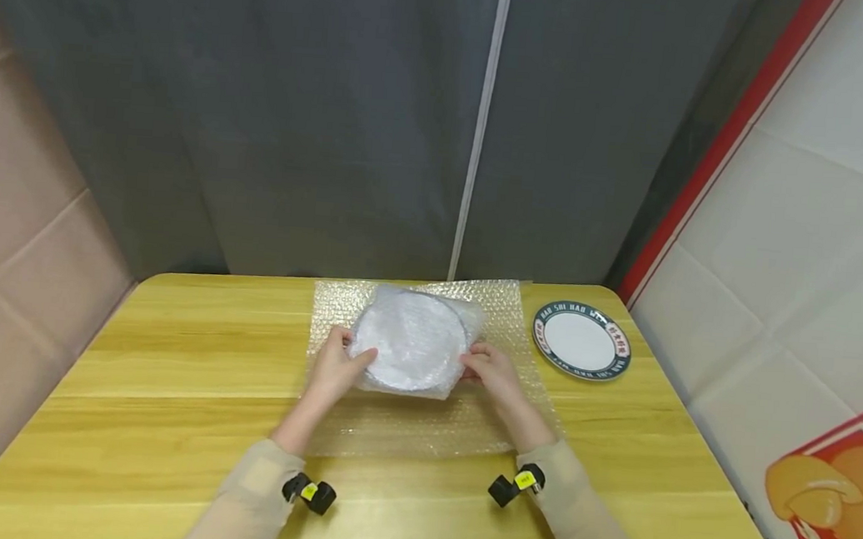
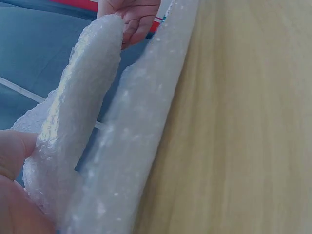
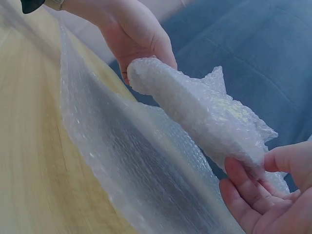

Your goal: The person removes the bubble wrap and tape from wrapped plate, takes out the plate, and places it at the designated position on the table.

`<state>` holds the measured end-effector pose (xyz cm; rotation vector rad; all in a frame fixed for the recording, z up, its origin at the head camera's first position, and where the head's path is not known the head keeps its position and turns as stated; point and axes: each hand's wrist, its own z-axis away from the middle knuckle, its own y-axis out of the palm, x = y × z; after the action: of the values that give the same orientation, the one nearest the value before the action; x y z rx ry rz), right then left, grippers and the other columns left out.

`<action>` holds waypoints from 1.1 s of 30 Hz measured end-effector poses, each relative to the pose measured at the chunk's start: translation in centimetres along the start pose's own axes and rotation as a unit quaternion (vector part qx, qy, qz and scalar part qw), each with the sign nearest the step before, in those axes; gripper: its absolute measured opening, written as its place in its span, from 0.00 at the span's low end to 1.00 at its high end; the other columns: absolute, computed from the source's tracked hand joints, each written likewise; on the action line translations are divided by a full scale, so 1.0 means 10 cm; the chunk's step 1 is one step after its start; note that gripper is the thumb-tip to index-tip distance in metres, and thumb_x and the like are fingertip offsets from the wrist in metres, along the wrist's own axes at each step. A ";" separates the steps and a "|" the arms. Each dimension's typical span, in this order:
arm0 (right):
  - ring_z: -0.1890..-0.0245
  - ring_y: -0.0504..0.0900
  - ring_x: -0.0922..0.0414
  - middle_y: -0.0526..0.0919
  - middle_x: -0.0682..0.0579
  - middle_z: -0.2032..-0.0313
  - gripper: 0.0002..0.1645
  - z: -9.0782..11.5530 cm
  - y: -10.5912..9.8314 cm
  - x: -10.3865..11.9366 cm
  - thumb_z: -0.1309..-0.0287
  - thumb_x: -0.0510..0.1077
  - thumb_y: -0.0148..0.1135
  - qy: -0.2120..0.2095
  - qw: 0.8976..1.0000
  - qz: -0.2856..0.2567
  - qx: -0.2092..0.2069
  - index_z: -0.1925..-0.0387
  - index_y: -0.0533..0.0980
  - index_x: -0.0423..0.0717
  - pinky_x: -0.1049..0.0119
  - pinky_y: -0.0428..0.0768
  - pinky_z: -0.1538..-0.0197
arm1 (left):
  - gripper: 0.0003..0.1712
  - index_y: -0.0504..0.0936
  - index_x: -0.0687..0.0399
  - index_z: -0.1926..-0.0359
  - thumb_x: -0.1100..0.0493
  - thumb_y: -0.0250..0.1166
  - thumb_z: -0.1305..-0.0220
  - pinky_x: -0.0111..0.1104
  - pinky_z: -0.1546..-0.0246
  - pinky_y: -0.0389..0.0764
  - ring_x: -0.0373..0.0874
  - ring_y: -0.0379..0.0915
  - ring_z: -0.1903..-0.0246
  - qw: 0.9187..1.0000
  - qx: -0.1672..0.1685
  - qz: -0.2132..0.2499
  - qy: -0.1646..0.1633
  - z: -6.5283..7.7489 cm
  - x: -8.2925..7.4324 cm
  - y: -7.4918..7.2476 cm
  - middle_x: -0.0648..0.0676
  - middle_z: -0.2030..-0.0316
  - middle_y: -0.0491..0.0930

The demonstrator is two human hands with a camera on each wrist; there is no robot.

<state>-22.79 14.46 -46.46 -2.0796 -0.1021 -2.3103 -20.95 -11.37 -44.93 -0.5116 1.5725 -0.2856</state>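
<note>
A round plate wrapped in bubble wrap (image 1: 411,343) is lifted off the table, with its edge seen side-on in both wrist views. My left hand (image 1: 333,364) grips its left side, thumb on top. On the opposite side, my right hand (image 1: 497,376) holds the edge between thumb and fingers (image 3: 243,183). The wrap hides the plate's pattern, and loose corners of film stick out from the bundle. Beneath it lies a flat sheet of bubble wrap (image 1: 420,436), whose near edge curls up from the wood in the wrist views.
An unwrapped white plate (image 1: 580,340) with a dark patterned rim sits to the right of the sheet. The wooden table (image 1: 168,385) ends at a grey curtain (image 1: 321,128) behind, with a tiled wall (image 1: 792,270) on the right and another wall on the left.
</note>
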 end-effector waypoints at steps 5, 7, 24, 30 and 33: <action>0.75 0.80 0.57 0.82 0.47 0.72 0.11 -0.02 -0.07 -0.04 0.40 0.31 0.55 0.010 1.000 0.006 0.000 0.57 0.70 0.26 0.54 0.82 0.59 | 0.23 0.66 0.69 0.55 0.62 0.67 0.43 0.51 0.53 0.73 0.58 0.70 0.61 1.000 0.009 0.009 0.003 -0.01 0.03 0.07 0.69 0.56 0.73; 0.75 0.80 0.57 0.82 0.47 0.73 0.12 -0.02 -0.08 -0.06 0.40 0.31 0.55 0.016 1.000 0.011 0.000 0.56 0.70 0.26 0.56 0.82 0.60 | 0.22 0.66 0.68 0.56 0.63 0.67 0.43 0.51 0.53 0.74 0.58 0.70 0.60 1.000 0.010 0.013 0.006 -0.02 0.05 0.09 0.69 0.57 0.73; 0.77 0.79 0.57 0.80 0.44 0.74 0.13 0.04 -0.10 -0.10 0.42 0.30 0.57 0.060 0.998 0.008 0.001 0.56 0.69 0.24 0.62 0.83 0.69 | 0.22 0.68 0.65 0.56 0.61 0.69 0.45 0.45 0.62 0.77 0.53 0.69 0.67 1.000 0.009 -0.010 -0.007 -0.05 0.22 0.20 0.62 0.63 0.74; 0.78 0.79 0.56 0.79 0.44 0.75 0.10 0.00 -0.09 -0.22 0.42 0.30 0.57 0.063 0.998 0.013 -0.017 0.59 0.70 0.26 0.67 0.80 0.74 | 0.24 0.69 0.66 0.54 0.60 0.70 0.46 0.47 0.61 0.77 0.55 0.71 0.66 1.000 0.001 -0.028 -0.008 -0.06 0.28 0.24 0.65 0.61 0.76; 0.79 0.79 0.56 0.78 0.43 0.75 0.09 0.00 -0.08 -0.25 0.43 0.30 0.58 0.062 0.998 0.018 -0.022 0.61 0.71 0.28 0.67 0.80 0.76 | 0.24 0.69 0.67 0.54 0.59 0.70 0.46 0.48 0.61 0.76 0.56 0.72 0.66 0.999 -0.001 -0.035 -0.013 -0.07 0.29 0.25 0.65 0.62 0.76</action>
<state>-22.57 15.24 -48.99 -1.9333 -0.0119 -2.4352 -21.99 -10.68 -48.65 -0.5697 1.5313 -0.3291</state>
